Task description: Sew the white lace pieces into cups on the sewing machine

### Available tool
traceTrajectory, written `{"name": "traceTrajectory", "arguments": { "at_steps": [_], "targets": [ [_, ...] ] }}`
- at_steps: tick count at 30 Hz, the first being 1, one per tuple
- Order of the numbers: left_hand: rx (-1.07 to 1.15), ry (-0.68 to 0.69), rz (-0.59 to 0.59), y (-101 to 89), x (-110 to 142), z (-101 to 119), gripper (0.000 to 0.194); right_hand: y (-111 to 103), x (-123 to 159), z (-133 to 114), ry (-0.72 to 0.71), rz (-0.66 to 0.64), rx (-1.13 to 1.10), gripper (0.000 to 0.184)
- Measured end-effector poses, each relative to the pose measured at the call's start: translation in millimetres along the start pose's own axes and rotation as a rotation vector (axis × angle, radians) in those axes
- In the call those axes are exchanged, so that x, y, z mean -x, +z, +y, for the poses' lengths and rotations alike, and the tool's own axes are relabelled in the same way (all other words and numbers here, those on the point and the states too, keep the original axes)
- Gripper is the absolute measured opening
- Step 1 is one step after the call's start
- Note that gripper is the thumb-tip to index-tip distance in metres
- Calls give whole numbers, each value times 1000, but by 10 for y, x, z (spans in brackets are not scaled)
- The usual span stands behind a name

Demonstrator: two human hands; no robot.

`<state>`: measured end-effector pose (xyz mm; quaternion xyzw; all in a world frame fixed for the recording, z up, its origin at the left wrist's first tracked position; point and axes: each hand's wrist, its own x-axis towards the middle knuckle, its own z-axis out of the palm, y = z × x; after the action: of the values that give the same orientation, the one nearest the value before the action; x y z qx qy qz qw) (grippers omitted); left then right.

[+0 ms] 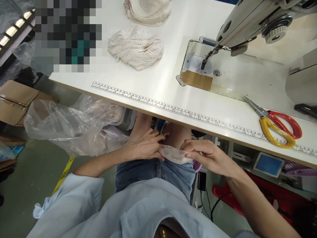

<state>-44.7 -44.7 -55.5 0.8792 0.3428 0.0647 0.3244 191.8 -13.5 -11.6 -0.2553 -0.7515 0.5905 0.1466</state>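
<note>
Below the table's front edge, over my lap in denim shorts, both hands hold a small pale fabric piece point(175, 155). My left hand point(146, 147) pinches its left end with fingers closed. My right hand point(208, 155) grips its right end, fingers curled over it. Two stacks of cream lace pieces lie on the white table point(153, 89): one point(136, 48) near the middle and one point(148, 11) at the far edge.
A sewing machine point(247, 26) stands at the right with its needle over a metal plate point(195, 64). Red and yellow scissors point(274, 124) lie near the printed ruler along the table edge. A clear plastic bag point(74, 124) sits to my left; cardboard boxes point(17, 102) lie on the floor.
</note>
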Motion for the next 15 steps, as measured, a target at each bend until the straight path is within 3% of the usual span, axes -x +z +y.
{"name": "traceTrajectory", "arguments": {
  "at_steps": [2,7,12,15],
  "targets": [
    [82,-30,4,-38,10,3,40,-15,7,4,-24,-23,-25,14],
    [553,132,77,-182,-89,73,28,-19,-8,10,1,-24,-8,16],
    [823,-25,133,-184,-103,32,22,7,-9,26,185,135,32,21],
    [870,-111,168,-213,-32,29,22,31,-8,43,247,187,-10,24]
  ]
}}
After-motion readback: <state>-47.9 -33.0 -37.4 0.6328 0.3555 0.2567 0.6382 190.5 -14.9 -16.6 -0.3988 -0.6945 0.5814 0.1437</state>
